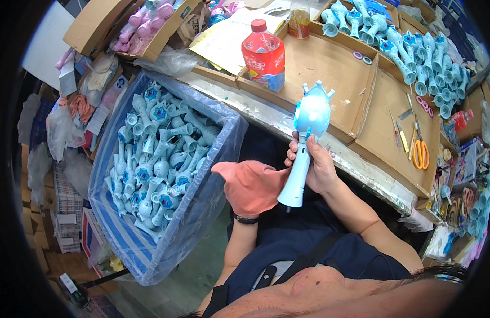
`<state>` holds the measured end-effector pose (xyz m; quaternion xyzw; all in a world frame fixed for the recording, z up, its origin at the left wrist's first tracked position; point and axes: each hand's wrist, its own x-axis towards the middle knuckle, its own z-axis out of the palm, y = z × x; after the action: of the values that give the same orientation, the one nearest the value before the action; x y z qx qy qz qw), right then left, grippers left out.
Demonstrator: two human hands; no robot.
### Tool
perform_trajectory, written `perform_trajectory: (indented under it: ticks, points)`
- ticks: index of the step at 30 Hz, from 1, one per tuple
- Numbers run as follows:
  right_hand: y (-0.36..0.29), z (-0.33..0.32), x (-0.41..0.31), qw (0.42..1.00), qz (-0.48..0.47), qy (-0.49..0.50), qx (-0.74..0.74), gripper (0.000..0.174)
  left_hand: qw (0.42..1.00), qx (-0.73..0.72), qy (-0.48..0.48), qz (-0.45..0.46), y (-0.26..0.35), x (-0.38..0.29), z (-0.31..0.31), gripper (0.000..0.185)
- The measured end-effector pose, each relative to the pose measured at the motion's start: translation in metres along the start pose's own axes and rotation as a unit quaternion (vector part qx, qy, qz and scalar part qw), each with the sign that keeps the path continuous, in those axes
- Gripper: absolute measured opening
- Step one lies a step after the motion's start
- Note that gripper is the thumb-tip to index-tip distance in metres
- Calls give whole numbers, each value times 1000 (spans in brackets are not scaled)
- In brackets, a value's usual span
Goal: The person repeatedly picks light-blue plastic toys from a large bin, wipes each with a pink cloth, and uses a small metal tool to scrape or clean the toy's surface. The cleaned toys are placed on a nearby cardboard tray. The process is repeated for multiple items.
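Observation:
My right hand (321,169) grips the handle of a light-blue plastic toy wand (296,181). The wand stands nearly upright, its crowned round head at the top shining bright blue-white and its flared end below. A salmon-coloured cloth (247,181) covers my left hand (251,204), hiding the fingers. One edge of this cloth meets the wand's handle; whether it presses on it, I cannot tell. Left of my hands is a blue-and-white striped bin (127,238) lined with clear plastic. Inside lie many similar light-blue wands (153,171), some with star-shaped blue ornaments.
Cardboard trays (320,59) cover the bench ahead. Orange-handled scissors (420,154), a yellow-handled knife (402,137) and small rings (362,57) lie in them. A red-labelled bottle (263,55) stands nearby. More blue wands (423,51) are piled at right; pink toys (151,18) fill a box at upper left.

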<state>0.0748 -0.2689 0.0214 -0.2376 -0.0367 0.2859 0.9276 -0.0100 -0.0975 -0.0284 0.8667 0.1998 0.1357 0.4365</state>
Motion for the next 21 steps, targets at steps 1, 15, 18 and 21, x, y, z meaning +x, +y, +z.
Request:
perform_trajectory:
  ticks: [1,15,18,21]
  points:
    - [0,-1,0,1000,4,10,4,45,1000,-15,8,-6,-4,0,1,40]
    - [7,-4,-8,988,41,42,-141,41,665,-732,-137,-65,-23,9,1,51]
    - [10,-1,-11,973,30,-10,-227,37,606,-782,-128,-72,-14,4,-5,53]
    - [12,1,-12,952,62,-61,-292,44,865,-495,-71,39,9,2,-14,49]
